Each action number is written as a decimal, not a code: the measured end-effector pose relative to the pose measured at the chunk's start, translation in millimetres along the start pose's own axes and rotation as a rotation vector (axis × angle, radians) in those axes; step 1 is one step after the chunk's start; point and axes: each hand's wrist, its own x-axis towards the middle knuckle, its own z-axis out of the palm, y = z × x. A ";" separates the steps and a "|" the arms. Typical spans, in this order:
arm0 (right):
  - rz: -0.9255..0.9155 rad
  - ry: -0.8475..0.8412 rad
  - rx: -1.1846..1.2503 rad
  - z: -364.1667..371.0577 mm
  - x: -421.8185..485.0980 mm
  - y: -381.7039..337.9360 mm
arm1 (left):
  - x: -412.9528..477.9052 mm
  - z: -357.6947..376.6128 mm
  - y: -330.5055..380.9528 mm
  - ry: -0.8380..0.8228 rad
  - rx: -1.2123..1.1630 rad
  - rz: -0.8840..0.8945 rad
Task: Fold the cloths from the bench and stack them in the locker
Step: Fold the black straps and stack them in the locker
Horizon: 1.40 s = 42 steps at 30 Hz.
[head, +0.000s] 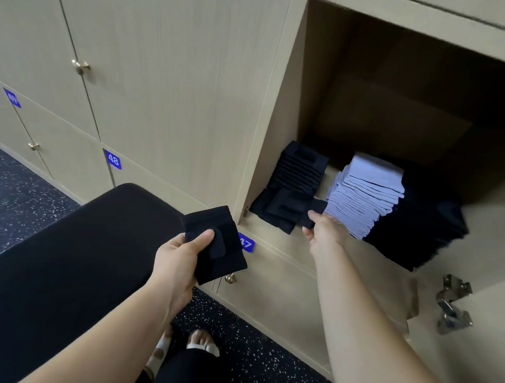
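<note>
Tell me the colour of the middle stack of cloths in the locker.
Pale lavender-blue stack, head view.

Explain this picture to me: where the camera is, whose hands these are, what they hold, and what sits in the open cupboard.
One camera, worn on a person's head, looks down at their bare hands; no machine. The left hand holds a folded black cloth near the black padded bench. The right hand pinches a second black cloth at the front of the open pale wooden locker. Inside: a black cloth stack, a pale lilac cloth stack, a dark pile rightmost.
</note>
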 end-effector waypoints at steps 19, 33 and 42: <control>-0.354 0.129 -0.788 34.8 49.2 38.5 | 37.5 -11.2 -9.4 -0.003 -0.060 -0.046; -0.605 -0.152 -0.794 13.7 -41.0 24.2 | 0.2 -12.9 9.8 -0.042 0.013 -0.025; -0.431 -0.819 -0.868 1.2 -144.4 14.6 | -61.8 -18.7 35.1 -0.323 0.386 -0.090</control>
